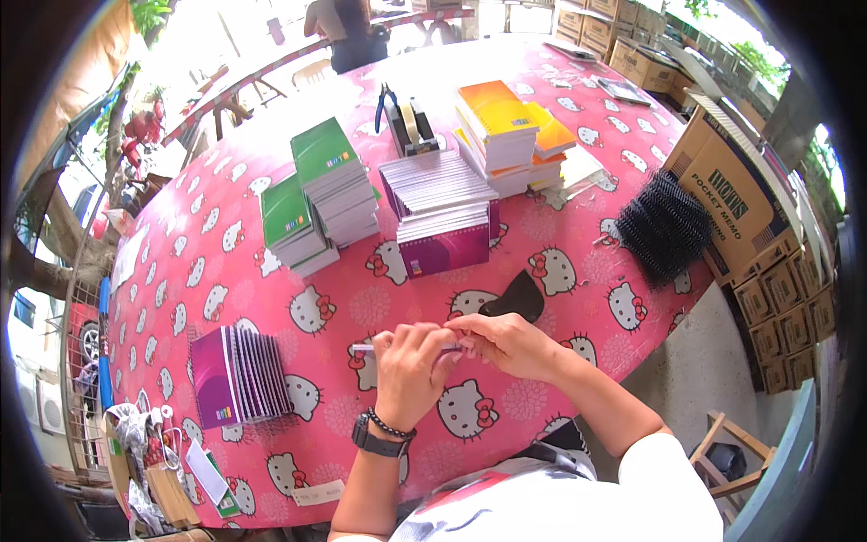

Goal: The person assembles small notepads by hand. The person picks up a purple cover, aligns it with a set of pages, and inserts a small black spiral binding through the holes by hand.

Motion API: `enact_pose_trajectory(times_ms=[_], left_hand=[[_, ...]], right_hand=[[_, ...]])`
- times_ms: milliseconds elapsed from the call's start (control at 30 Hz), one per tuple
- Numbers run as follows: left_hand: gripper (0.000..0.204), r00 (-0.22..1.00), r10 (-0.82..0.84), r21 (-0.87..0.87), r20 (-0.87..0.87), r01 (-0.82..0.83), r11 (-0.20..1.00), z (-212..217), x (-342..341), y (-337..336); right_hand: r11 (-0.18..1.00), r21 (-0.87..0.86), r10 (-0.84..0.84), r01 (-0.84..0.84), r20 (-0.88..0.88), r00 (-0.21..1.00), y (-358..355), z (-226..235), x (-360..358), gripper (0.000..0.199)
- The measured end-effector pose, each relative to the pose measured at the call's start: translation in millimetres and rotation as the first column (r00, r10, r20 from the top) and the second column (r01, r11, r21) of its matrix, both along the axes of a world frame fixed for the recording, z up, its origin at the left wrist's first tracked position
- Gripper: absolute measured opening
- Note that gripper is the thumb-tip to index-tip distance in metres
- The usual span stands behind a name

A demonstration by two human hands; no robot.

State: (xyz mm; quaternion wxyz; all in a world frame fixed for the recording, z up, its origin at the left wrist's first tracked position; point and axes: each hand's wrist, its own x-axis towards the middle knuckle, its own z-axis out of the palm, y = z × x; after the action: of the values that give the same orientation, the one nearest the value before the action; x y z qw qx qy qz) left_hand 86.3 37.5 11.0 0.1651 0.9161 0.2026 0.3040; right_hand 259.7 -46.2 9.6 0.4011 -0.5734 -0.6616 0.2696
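Note:
My left hand point(412, 366), with a black watch and beaded bracelet at its wrist, is closed on a thin purple memo notebook point(363, 348), held almost edge-on. At the notebook's right end, my right hand point(499, 345) is closed with its fingertips pinched together. Whatever lies between those fingertips is too small to make out. A black flat object point(522, 298) with a rounded end lies just beyond my right hand. Further away stands a block of purple notebooks point(444, 251). Left of my hands, a row of purple notebooks point(217, 379) shows dark spiral edges.
Green notebook stacks point(330, 149) and yellow notebook stacks point(492, 108) stand at the back. A tape dispenser point(415, 126) and blue-handled pliers point(381, 107) sit between them. Black spiral coils point(664, 230) are heaped at right beside a cardboard box point(727, 194). A person point(348, 32) is in the background.

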Motion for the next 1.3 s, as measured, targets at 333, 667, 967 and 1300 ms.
enact_pose_trajectory(times_ms=[333,667,967,1300], left_hand=[[0.023,0.993,-0.095,0.006,-0.067,0.096,0.995,2,-6,5],[0.024,0.986,-0.090,0.017,-0.139,0.094,0.995,-2,-8,9],[0.025,0.998,-0.021,-0.029,-0.060,0.019,0.999,-16,-17,29],[0.024,0.999,0.000,-0.052,-0.046,-0.002,0.999,-15,-17,25]], right_hand=[[0.926,-0.034,-0.298,0.375,0.543,0.785,-20,-26,55,0.066],[0.912,0.069,-0.408,0.405,0.281,0.869,-8,-35,48,0.055],[0.949,-0.137,0.141,-0.283,-0.620,0.771,-5,-17,32,0.041],[0.972,-0.149,0.050,-0.180,-0.619,0.783,9,-12,31,0.041]])
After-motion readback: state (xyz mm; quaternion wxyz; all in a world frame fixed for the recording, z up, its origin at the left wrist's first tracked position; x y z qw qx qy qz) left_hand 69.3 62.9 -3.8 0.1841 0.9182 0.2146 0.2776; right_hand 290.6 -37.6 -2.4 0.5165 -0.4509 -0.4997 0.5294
